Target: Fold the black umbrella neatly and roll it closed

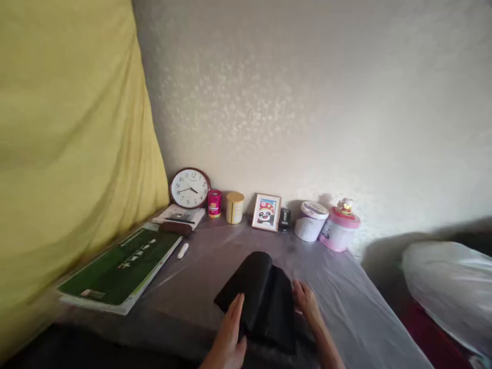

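Observation:
A black folded item point(257, 287), soft and sheet-like with a dull surface, lies at the front middle of the grey-covered table. Its left part bulges up in a rounded fold, while the right part hangs flatter; I cannot tell its exact kind. My left hand point(229, 333) grips it at the near left edge, fingers straight and together, the thumb lower down with black material between. At the right edge, my right hand point(306, 302) has its fingers curled in on the item's side. Part of those fingertips is hidden.
Left on the grey table cover point(200, 277) lies a large green book point(115, 266), with a brown case point(175, 228) and a white stick-like object point(183, 250) nearby. Along the wall stand a clock point(189, 188), canisters point(234, 207), a framed panda picture point(266, 212) and lidded tubs point(310, 221).

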`<state>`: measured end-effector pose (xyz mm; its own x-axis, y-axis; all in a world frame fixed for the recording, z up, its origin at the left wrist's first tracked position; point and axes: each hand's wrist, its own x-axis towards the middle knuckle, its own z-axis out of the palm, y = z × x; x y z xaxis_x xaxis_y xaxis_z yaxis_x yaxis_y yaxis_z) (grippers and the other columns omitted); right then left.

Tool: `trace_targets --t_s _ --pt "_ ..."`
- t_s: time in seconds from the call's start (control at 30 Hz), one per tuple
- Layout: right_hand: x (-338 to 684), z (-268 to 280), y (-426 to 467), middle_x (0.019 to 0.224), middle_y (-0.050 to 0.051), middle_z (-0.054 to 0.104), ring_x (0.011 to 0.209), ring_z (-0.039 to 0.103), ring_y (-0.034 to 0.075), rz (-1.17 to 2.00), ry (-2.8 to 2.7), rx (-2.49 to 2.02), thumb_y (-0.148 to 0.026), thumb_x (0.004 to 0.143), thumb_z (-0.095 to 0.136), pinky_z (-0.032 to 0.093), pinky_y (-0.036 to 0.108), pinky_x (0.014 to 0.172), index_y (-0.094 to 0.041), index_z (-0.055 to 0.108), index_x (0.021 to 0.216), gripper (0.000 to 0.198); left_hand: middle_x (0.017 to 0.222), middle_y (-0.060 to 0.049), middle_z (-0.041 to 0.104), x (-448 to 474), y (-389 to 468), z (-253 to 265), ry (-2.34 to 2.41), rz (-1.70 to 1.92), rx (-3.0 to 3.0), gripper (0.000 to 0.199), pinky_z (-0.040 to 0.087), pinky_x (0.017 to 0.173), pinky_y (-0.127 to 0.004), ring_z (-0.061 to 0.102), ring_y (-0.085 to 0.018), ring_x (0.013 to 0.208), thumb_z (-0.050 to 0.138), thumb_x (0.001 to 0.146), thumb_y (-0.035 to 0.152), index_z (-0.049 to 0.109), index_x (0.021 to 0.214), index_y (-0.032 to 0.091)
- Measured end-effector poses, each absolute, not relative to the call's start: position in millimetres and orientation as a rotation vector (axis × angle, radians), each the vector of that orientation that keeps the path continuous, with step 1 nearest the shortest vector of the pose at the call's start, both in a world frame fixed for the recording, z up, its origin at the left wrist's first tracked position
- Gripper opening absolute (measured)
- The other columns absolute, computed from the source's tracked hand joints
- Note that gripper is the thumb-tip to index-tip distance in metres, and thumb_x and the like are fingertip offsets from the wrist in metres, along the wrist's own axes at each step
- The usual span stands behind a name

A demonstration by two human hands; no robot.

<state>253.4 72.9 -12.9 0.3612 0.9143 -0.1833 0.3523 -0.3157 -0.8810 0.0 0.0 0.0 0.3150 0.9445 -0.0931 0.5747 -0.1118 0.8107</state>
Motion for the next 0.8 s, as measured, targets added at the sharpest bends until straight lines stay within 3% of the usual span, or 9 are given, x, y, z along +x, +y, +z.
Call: trace_targets --t_s 0.17,0.33,0.47,0.8 --pt "236.7 -7.5 80.5 0.068 0.006 0.064 0.067 0.061 0.022 0.723 -1.211 -1.814 -0.063 0.075 0.036 0.045 0.027 0.053 -0.017 0.061 0.073 0.052 0.150 -0.012 0.015 -4.0 4.8 -15.3 1.341 0.697 1.837 0.080 0.014 0.114 -0.039 0.012 -0.021 0.138 0.039 0.064 0.005 0.014 0.140 0.006" --pt "232.3 -11.3 86.3 0.062 0.007 0.064 0.066 0.061 0.023 0.510 -1.303 -1.890 -0.052 0.075 0.037 0.042 0.030 0.061 -0.022 0.055 0.056 0.039 0.150 -0.013 0.016 -0.7 6.4 -33.7 1.332 0.741 1.926 0.084 0.018 0.113 -0.039 0.015 -0.021 0.137 0.039 0.061 0.003 0.013 0.141 0.008" --pt "243.6 -15.0 79.3 0.059 0.006 0.061 0.062 0.059 0.022 0.372 -1.275 -1.884 -0.048 0.073 0.038 0.040 0.030 0.059 -0.023 0.052 0.054 0.034 0.150 -0.010 0.015 4.4 7.1 -48.7 1.362 0.808 2.013 0.089 0.021 0.112 -0.041 0.018 -0.022 0.137 0.040 0.058 0.000 0.011 0.141 0.013" --pt "213.8 27.4 87.0 0.051 0.000 0.053 0.053 0.049 0.015 0.569 -1.219 -1.617 -0.061 0.071 0.044 0.036 0.025 0.050 -0.018 0.055 0.055 0.048 0.150 -0.016 0.011 10.1 2.6 -50.4 1.486 0.684 2.138 0.096 0.028 0.108 -0.041 0.020 -0.028 0.136 0.043 0.052 -0.001 0.010 0.141 0.009"
